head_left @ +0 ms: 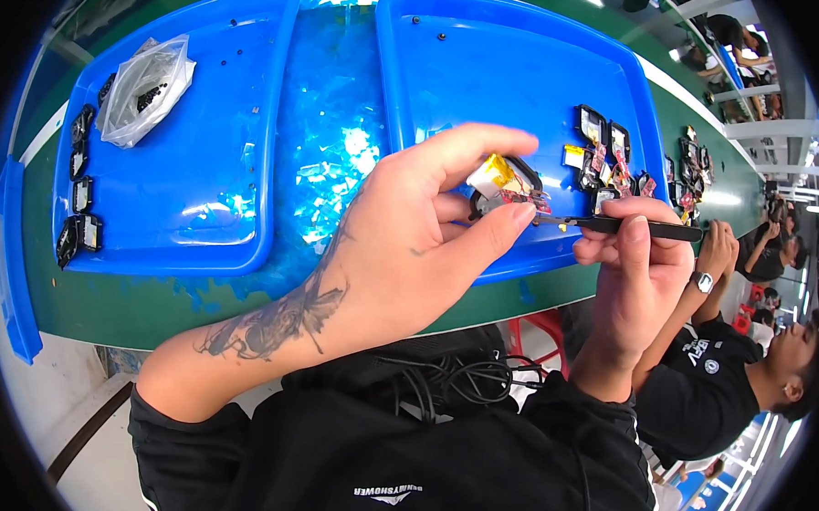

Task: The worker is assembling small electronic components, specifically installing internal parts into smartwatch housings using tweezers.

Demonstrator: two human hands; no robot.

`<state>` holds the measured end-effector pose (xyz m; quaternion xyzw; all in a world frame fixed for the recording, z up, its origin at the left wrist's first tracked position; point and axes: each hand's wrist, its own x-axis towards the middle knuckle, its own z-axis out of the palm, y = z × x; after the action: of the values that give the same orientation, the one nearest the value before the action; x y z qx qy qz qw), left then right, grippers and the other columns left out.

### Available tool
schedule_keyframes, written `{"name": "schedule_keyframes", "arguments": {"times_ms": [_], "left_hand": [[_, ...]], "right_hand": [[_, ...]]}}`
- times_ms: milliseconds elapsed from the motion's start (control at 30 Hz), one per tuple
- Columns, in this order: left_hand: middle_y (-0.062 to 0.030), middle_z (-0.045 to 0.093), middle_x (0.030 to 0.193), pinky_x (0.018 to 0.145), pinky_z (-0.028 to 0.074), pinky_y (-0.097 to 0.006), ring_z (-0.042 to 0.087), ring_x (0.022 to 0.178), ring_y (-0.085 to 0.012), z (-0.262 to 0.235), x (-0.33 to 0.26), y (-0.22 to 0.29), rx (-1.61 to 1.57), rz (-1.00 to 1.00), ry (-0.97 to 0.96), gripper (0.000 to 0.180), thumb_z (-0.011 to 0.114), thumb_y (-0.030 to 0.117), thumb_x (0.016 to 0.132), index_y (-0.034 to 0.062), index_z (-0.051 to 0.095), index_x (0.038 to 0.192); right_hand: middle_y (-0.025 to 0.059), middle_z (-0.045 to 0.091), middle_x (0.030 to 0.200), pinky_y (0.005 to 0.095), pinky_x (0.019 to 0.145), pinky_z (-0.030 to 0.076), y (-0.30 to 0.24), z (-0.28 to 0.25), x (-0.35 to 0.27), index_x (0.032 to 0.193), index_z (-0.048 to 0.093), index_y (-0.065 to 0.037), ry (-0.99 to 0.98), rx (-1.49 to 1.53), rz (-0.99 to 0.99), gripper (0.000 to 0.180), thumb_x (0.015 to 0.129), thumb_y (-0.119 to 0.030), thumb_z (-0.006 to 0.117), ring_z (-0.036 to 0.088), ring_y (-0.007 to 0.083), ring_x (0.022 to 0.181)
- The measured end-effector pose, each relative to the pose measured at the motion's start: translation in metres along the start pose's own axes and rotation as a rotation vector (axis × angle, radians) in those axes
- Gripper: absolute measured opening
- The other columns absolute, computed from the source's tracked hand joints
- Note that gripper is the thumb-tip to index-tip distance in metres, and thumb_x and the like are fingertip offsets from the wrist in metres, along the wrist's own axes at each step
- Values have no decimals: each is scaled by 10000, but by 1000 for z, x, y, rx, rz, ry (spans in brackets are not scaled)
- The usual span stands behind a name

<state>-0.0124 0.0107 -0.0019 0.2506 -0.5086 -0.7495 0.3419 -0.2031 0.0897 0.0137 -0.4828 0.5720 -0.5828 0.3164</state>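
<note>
The left hand [420, 224] cradles a small electronic unit [513, 180] between its thumb and curled fingers, the index finger arching over the top. The unit has a dark, glossy, round-cornered housing, partly hidden by the fingers. Across its open face lies a silvery-white pouch cell [482, 182], crossed by crumpled, translucent yellow tape [498, 170]. Toward the thumb tip, a reddish circuit board [537, 203] and thin red wires show; finer detail there is too small to tell. The right hand [636, 265] pinches black tweezers [644, 229] between thumb and fingers, their slim metal end reaching the unit beside the left thumb; whether the tips grip anything, I cannot tell.

Below the hands, toward the body, black cables [459, 376] lie looped. Under and past the hands stands a blue tray [499, 86] on the green counter [133, 309]; just beyond the right hand, it holds a cluster of similar units [606, 154]. To the left of the hands, a second blue tray [209, 137] bears black housings [83, 194] and a clear bag [171, 73] with tiny black parts. Farther right, past the right hand, sits a co-worker [696, 387] in a black top.
</note>
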Motion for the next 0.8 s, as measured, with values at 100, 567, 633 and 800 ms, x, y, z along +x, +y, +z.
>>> {"name": "schedule_keyframes", "arguments": {"times_ms": [100,567,633,800], "left_hand": [[-130,601,1129,846,533,-291,611,1016,-164,1,-1,5,-124,-63,28,458,551,7,918,0,384,1343],[-129,581,1164,875,485,-268,590,1057,-148,-2,-7,8,64,9,-26,719,575,-116,817,87,271,1435],[-150,571,1209,849,506,-276,602,1044,-162,-2,-5,5,60,51,-13,726,596,-116,809,69,270,1431],[-186,561,1241,819,532,-285,620,1029,-194,-1,-5,7,163,101,-29,764,657,-121,766,31,278,1412]], "right_hand": [[159,658,782,251,605,556,0,7,-1,957,599,86,-3,-1,10,208,929,-120,584,673,182,637],[160,647,807,264,629,567,-6,8,-2,947,585,87,-38,-87,-21,160,921,-70,571,684,199,676],[156,650,808,257,610,562,-7,7,-3,946,586,84,-33,-69,6,156,921,-70,570,681,191,657],[142,651,800,244,584,552,-11,4,1,934,587,73,-26,-16,35,166,925,-91,571,675,179,632]]}}
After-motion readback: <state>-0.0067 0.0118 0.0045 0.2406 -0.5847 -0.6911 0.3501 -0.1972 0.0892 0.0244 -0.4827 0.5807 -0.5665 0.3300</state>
